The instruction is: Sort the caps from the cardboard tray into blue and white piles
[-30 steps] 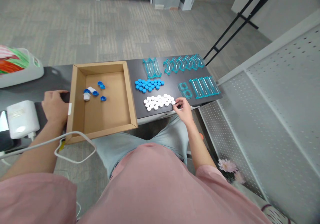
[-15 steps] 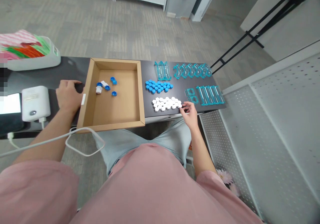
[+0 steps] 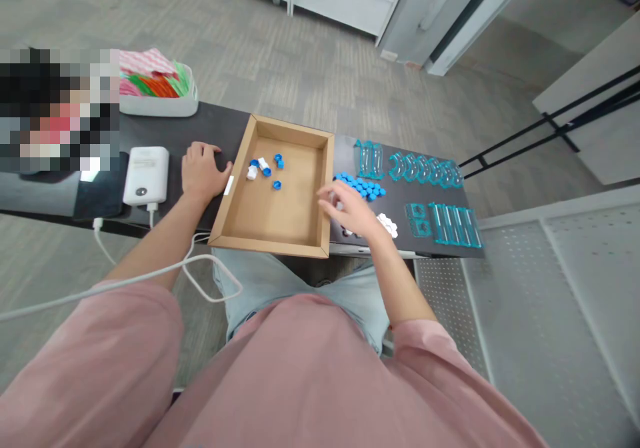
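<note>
My left hand (image 3: 203,171) lies on the dark table with its fingers apart, the thumb reaching to the left wall of a shallow cardboard box (image 3: 281,245). Over the box's right rim, my right hand (image 3: 350,209) is bent with fingertips close together; what they hold, if anything, I cannot make out. Inside the box are a few blue caps (image 3: 277,185) and white caps (image 3: 252,173). To the right of the box, a group of blue hexagonal caps (image 3: 370,190) sits behind white hexagonal caps (image 3: 388,225); my right hand and forearm partly cover the white ones.
Farther right on the table lie clear teal plastic parts: curved pieces (image 3: 425,169), straight pieces (image 3: 456,225) and small square ones (image 3: 419,221). A white power bank (image 3: 147,175) with a cable and a bin of colourful items (image 3: 160,105) stand left. A perforated panel (image 3: 550,288) borders the right.
My right hand has moved left from the right end of the white caps to the box's right rim. The view has shifted; my left hand stays by the box.
</note>
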### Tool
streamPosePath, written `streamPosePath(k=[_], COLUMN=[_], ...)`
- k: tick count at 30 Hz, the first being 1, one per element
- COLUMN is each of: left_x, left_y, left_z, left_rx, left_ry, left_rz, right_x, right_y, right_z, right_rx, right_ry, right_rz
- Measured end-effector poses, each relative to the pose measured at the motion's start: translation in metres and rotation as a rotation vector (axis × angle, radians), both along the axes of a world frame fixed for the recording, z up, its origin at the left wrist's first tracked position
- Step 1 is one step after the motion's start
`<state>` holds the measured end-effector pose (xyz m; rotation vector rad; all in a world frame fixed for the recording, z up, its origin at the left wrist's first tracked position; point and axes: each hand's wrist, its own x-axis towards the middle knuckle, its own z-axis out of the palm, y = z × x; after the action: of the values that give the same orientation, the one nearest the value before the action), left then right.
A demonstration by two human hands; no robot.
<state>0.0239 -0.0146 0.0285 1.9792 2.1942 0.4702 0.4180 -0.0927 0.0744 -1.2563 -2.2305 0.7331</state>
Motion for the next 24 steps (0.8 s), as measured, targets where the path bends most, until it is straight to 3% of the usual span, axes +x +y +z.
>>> streamPosePath(k=[2,6,8,11,14,16,20,24], left_x=[-0.002,-0.003,-0.003,-0.003,-0.003,-0.004,-0.005,-0.002], left_y=[0.002,0.004,0.005,0.003,0.002,0.001,0.003,0.004], left_z=[-0.005,-0.010,-0.010,-0.008,-0.007,-0.009,-0.012,-0.008], left_rx=[0.030,0.050,0.043,0.047,0.078,0.094,0.089,0.063], left_ry=[0.004,-0.012,-0.025,-0.043,-0.047,-0.043,-0.034,-0.009], left_rz=[0.008,0.032,0.024,0.013,0.020,0.028,0.028,0.050], right_x=[-0.048,-0.125,-0.143,-0.142,-0.110,-0.073,0.022,0.113], right_y=[0.033,0.067,0.070,0.063,0.053,0.046,0.032,0.017], right_z=[0.004,-0.002,-0.006,-0.009,-0.002,0.007,0.017,0.002], right_rx=[-0.076,-0.094,-0.096,-0.079,-0.065,-0.036,0.041,-0.031], right_ry=[-0.186,-0.500,-0.552,-0.445,-0.215,-0.082,0.058,0.162], right_rz=[0.111,0.132,0.171,0.269,0.334,0.281,-0.012,-0.366])
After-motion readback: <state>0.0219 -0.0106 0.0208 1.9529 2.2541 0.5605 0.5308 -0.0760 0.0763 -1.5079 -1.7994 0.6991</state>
